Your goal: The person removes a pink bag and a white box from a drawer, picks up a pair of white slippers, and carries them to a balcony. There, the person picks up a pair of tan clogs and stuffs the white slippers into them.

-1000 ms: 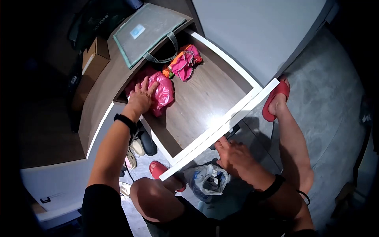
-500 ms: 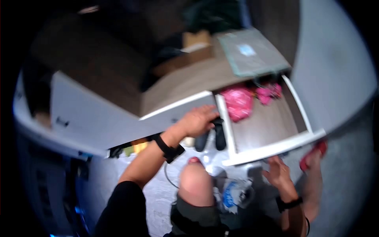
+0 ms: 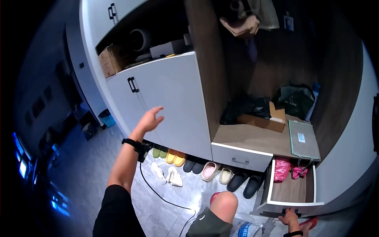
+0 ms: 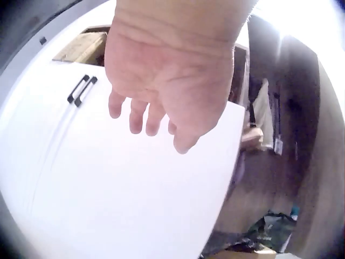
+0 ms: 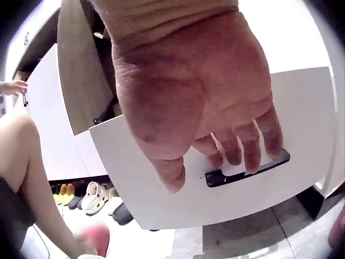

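Note:
My left hand (image 3: 149, 120) is raised in front of the white cabinet doors (image 3: 173, 98), holding nothing. In the left wrist view its fingers (image 4: 137, 116) hang loosely apart, below the black door handles' level. At the lower right, my right hand (image 3: 291, 219) is at the front of a pulled-out drawer (image 3: 292, 190). The right wrist view shows its fingers bent onto the drawer's black handle (image 5: 216, 179), with the thumb apart from it. Inside the drawer lie a pink plastic bag (image 3: 281, 170) and a crumpled pink cloth (image 3: 299, 172).
Several pairs of shoes (image 3: 238, 181) line the floor beneath the cabinet. A cardboard box (image 3: 262, 121), a dark green bag (image 3: 295, 100) and a flat grey bag (image 3: 303, 138) are on the bench. A cable (image 3: 162, 197) crosses the floor near a plastic bag (image 3: 249, 230).
My left hand has left the pink bag and moved out of the drawer, leftward to the cabinet doors. My right hand came off the drawer front and is back on its handle. The head view has turned left.

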Action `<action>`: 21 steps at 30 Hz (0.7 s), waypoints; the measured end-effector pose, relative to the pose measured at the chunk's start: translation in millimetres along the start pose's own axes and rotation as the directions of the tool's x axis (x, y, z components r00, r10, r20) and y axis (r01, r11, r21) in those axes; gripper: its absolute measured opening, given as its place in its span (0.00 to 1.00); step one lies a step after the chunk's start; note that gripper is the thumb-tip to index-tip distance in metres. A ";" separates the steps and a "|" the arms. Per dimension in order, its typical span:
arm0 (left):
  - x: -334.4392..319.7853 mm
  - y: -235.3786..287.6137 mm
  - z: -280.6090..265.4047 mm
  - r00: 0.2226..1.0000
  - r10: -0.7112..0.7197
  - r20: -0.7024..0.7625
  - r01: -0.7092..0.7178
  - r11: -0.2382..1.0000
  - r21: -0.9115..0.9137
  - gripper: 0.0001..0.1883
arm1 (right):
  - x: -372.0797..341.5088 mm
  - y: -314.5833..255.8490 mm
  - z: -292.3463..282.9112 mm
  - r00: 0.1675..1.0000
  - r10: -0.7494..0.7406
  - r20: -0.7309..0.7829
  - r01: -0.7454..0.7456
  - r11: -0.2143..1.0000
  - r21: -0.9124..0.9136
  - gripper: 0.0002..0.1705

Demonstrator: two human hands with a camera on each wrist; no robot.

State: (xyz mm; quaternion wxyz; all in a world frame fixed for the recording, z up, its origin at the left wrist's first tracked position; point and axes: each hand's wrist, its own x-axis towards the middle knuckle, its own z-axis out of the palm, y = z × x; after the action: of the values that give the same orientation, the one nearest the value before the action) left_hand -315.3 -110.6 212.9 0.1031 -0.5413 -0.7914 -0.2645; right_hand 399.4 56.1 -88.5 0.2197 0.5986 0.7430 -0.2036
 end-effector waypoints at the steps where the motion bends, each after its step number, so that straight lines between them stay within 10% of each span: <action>1: 3.6 -9.2 -14.6 0.998 -0.006 -0.055 0.007 1.000 0.009 0.24 | 3.5 -0.5 2.3 1.000 -0.004 0.015 0.004 0.999 -0.037 0.52; 21: 215.2 -15.2 -134.4 0.934 -0.026 -0.357 0.007 0.998 -0.056 0.23 | -115.9 -8.7 -111.9 0.961 -0.086 -0.263 0.162 0.946 0.282 0.23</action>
State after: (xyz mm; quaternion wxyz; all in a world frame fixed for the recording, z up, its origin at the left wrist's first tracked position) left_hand -430.2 -13.4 417.7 0.2287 -0.4800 -0.7565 -0.3807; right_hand 403.2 24.9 69.8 0.0184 0.5973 0.7612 -0.2518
